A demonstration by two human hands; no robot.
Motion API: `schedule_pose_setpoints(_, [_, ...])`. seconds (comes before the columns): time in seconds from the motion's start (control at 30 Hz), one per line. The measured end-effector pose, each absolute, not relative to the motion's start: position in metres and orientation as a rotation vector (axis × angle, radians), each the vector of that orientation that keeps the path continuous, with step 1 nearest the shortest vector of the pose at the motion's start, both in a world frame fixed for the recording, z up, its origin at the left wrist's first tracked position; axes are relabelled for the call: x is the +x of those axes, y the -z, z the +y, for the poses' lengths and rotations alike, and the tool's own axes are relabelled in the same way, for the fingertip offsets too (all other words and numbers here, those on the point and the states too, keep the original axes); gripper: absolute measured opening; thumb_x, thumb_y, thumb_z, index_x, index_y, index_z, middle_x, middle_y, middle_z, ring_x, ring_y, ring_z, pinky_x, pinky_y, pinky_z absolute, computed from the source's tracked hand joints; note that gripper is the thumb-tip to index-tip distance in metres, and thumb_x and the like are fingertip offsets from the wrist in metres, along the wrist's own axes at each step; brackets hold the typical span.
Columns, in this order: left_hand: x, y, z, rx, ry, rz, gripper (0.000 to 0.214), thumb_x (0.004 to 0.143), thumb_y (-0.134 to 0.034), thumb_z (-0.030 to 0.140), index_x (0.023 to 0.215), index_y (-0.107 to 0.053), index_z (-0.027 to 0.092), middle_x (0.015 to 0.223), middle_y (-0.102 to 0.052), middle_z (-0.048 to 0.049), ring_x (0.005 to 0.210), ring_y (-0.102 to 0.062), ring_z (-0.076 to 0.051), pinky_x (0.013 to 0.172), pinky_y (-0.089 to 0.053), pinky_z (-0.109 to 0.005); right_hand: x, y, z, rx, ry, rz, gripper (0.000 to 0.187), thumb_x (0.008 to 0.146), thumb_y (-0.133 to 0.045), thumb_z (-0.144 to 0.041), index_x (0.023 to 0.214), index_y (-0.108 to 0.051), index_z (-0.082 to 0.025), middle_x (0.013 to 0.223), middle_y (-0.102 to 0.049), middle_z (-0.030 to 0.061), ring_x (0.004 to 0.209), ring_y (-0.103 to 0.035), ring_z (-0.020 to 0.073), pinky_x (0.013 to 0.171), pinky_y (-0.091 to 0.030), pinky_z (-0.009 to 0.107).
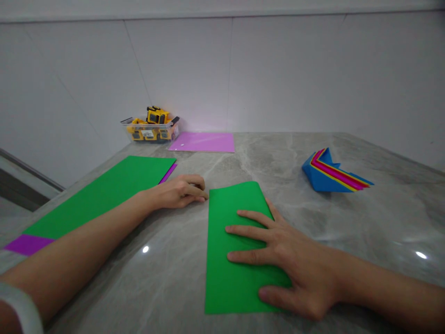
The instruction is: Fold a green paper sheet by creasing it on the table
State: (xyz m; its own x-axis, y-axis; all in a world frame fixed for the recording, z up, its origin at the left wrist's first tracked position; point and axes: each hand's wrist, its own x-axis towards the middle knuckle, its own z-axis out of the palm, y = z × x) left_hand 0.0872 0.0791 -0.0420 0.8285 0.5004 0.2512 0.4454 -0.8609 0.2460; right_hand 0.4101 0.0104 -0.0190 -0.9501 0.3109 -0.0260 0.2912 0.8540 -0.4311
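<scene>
A folded green paper sheet (231, 269) lies on the grey marble table (174, 278) in front of me. My right hand (281, 260) lies flat on it with fingers spread, pressing it down. My left hand (179, 191) rests on the table at the sheet's upper left corner, fingers curled in loosely and fingertips touching the paper's edge; nothing shows inside them.
A stack of green and purple sheets (100, 197) lies at the left. A pink sheet (203, 142) and a clear box of yellow toy trucks (153, 127) sit by the back wall. Nested folded paper boats (330, 174), blue outermost, stand at the right.
</scene>
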Motion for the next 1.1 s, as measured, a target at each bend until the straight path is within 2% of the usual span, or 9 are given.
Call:
schedule_pose_setpoints(0.3, [0.087,0.044,0.080,2.799,-0.468,0.744,0.028,0.097,-0.049,0.027,0.105,-0.073,0.016,0.092,-0.062,-0.0098,0.081,-0.062,-0.014,0.076,-0.050,-0.025,0.409,0.019,0.012,-0.485,-0.683,-2.983,0.065,0.077,-0.068,-0.038,0.139,-0.052,-0.034,0.152,-0.042,0.0043,0.142,-0.025,0.0425,0.112,-0.007,0.070])
schedule_pose_setpoints(0.53, [0.088,0.044,0.080,2.778,-0.560,0.715,0.022,0.093,-0.056,0.024,0.104,-0.074,0.017,0.116,-0.062,-0.0146,0.090,-0.061,-0.016,0.086,-0.052,-0.031,0.409,0.020,0.012,-0.495,-0.672,-2.984,0.064,0.077,-0.069,-0.037,0.139,-0.053,-0.034,0.151,-0.043,0.0051,0.141,-0.026,0.0438,0.110,-0.002,0.073])
schedule_pose_setpoints(0.87, [0.091,0.040,0.074,2.887,-0.485,0.774,0.026,0.095,-0.051,0.029,0.101,-0.074,0.018,0.106,-0.058,-0.0116,0.086,-0.059,-0.015,0.083,-0.051,-0.029,0.408,0.019,0.013,-0.501,-0.679,-3.001,0.065,0.077,-0.068,-0.038,0.140,-0.052,-0.035,0.152,-0.041,0.0046,0.142,-0.024,0.0432,0.111,-0.004,0.072])
schedule_pose_setpoints(1.0, [0.101,0.035,0.067,2.963,-0.399,0.781,0.034,0.093,-0.055,0.042,0.100,-0.072,0.013,0.111,-0.059,-0.0150,0.091,-0.061,-0.019,0.086,-0.051,-0.032,0.408,0.020,0.012,-0.506,-0.662,-3.021,0.065,0.078,-0.067,-0.039,0.141,-0.050,-0.036,0.153,-0.040,0.0039,0.142,-0.024,0.0440,0.110,-0.001,0.073])
schedule_pose_setpoints(1.1, [0.117,0.029,0.056,3.027,-0.277,0.808,0.053,0.081,-0.063,0.060,0.089,-0.071,0.008,0.113,-0.062,-0.0205,0.096,-0.064,-0.027,0.087,-0.053,-0.038,0.408,0.021,0.013,-0.516,-0.657,-3.041,0.066,0.078,-0.067,-0.041,0.142,-0.048,-0.038,0.155,-0.037,0.0032,0.142,-0.023,0.0458,0.106,0.001,0.077])
